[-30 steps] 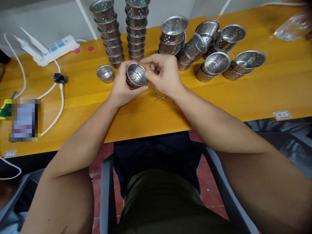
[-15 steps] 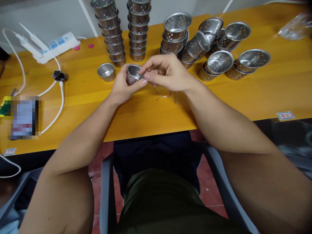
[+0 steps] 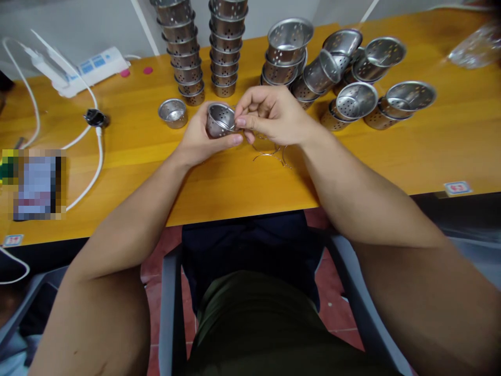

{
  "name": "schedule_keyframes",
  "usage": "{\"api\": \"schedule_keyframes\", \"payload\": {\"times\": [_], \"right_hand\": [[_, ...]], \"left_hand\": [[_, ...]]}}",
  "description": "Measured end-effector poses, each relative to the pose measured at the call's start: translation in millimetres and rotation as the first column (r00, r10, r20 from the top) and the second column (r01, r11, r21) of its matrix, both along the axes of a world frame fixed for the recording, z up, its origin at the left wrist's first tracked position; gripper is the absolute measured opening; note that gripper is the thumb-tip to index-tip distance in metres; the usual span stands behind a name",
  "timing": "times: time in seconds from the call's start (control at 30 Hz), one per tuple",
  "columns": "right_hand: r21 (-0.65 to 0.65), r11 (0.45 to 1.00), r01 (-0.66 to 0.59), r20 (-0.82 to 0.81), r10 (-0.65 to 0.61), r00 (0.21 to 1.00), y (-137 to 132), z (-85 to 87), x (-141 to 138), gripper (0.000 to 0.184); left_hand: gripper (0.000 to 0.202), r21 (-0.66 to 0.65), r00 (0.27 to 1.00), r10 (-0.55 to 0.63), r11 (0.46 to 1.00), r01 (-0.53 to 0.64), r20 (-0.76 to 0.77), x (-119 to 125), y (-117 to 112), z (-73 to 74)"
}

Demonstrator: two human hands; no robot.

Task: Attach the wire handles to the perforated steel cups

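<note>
My left hand (image 3: 198,140) is wrapped round a small perforated steel cup (image 3: 219,119), held just above the yellow wooden table (image 3: 242,177) with its mouth tilted toward me. My right hand (image 3: 274,115) is closed in a pinch at the cup's right rim, on a thin wire piece that I can barely make out. A few bent wire handles (image 3: 270,154) lie on the table under my right wrist. One single steel cup (image 3: 173,112) stands to the left of my left hand.
Two tall stacks of steel cups (image 3: 203,47) stand at the back. A loose heap of larger perforated cups (image 3: 344,78) lies to the right. A white power strip (image 3: 88,70) and cable (image 3: 96,156) lie at left; a clear bag (image 3: 475,44) far right.
The cup has turned in my left hand, showing less of its inside than a second ago. My right fingers have shifted along its rim, and the view has drifted slightly.
</note>
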State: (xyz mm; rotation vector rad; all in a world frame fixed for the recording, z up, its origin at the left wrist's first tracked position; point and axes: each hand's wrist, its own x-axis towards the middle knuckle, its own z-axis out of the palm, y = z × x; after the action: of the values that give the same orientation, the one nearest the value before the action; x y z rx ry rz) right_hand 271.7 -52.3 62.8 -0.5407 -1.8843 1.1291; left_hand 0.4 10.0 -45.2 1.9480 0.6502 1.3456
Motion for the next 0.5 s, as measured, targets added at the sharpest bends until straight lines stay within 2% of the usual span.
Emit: {"api": "schedule_keyframes", "payload": {"times": [0.07, 0.23, 0.5], "right_hand": [[0.000, 1.000, 0.011, 0.018, -0.011, 1.000, 0, -1.7, -1, 0.073], [-0.003, 1.000, 0.019, -0.019, -0.019, 1.000, 2, -6.2, -6, 0.074], [-0.015, 0.999, 0.051, 0.013, -0.051, 0.999, 3, -7.8, -8, 0.072]], "left_hand": [[0.116, 0.005, 0.997, 0.049, 0.999, -0.049, -0.059, -1, -3, 5.3], [0.100, 0.000, 0.979, 0.141, 0.990, -0.143, -0.148, -1, -7, 15.4], [0.096, 0.001, 0.978, 0.145, 0.989, -0.146, -0.153, -1, -6, 15.9]]}}
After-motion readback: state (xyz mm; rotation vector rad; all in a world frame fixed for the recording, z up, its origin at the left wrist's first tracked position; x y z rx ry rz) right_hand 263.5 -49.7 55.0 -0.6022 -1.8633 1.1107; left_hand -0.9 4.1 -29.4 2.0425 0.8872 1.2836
